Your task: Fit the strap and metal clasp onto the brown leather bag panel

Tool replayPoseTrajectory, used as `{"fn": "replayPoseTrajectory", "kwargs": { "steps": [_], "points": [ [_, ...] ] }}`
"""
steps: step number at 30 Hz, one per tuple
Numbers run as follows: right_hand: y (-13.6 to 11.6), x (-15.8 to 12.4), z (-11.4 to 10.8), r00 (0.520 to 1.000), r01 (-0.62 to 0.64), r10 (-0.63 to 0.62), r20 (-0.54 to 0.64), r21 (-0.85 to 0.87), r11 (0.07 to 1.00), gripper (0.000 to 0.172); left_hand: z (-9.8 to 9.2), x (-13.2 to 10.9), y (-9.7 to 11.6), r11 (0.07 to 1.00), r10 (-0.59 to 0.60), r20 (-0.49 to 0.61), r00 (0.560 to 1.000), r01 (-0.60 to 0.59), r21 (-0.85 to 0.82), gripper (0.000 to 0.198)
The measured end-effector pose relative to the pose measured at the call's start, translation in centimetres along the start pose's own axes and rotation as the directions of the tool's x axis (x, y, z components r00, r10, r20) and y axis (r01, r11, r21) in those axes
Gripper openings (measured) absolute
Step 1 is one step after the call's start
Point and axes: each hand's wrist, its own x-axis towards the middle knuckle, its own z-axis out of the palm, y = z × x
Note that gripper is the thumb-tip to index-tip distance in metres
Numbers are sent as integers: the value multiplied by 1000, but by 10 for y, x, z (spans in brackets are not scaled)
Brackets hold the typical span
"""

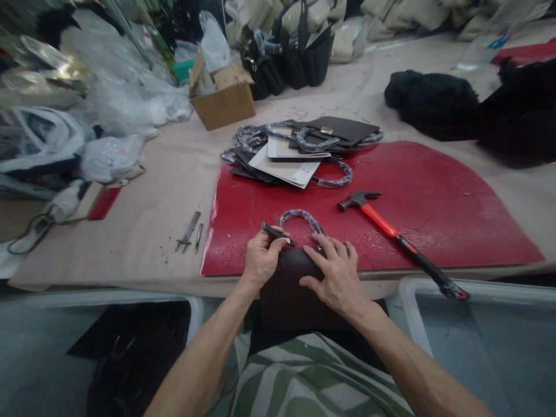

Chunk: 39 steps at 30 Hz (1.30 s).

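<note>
The dark brown bag panel (pixel 299 289) hangs half over the near edge of the table, its top lying on the red mat (pixel 434 197) and its lower part dropping toward my lap. With so much of it off the edge, I think it could slide toward me if my pressure lets up, and the plastic-wrapped handle (pixel 300 216) curving up at twelve o'clock from my fingers would go with it.

My left hand (pixel 260 260) pinches a small dark tool (pixel 274 233) between thumb and curled fingers, its tip angled toward ten o'clock, right at the top edge of the panel. A slip here would likely scratch the leather or catch my other hand, which sits just beside it. I cannot tell exactly what kind of tool it is.

My right hand (pixel 336 275) lies flat with fingers spread, pressing down on the panel's upper part, gripping nothing.

The hammer (pixel 393 231) lies at two o'clock from my right hand, its handle end poking out past the table edge; a knock from my forearm could tip it into the bin (pixel 478 324) below. A stack of bag pieces (pixel 299 153) sits at twelve o'clock, well apart, and small metal tools (pixel 190 233) lie on the paper at nine o'clock.
</note>
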Motion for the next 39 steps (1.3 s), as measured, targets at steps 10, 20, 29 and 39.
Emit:
{"fn": "replayPoseTrajectory", "kwargs": {
  "steps": [10, 20, 29, 39],
  "points": [
    [-2, 1, 1, 999, -38, 39, -23, 10, 999, 62, -12, -50, -8, 889, 371, 59, 927, -373, 265, 15],
    [-2, 3, 2, 998, -42, 43, -36, 29, 999, 62, 2, -54, -18, 835, 462, 47, 885, -452, 314, 18],
    [-1, 2, 3, 998, -42, 43, -40, 34, 999, 66, -2, -58, -26, 831, 459, 37, 888, -443, 336, 19],
    [-3, 2, 3, 998, -56, 57, -25, 37, 998, 68, 3, -54, -18, 769, 547, 63, 835, -530, 358, 13]
  ]
}}
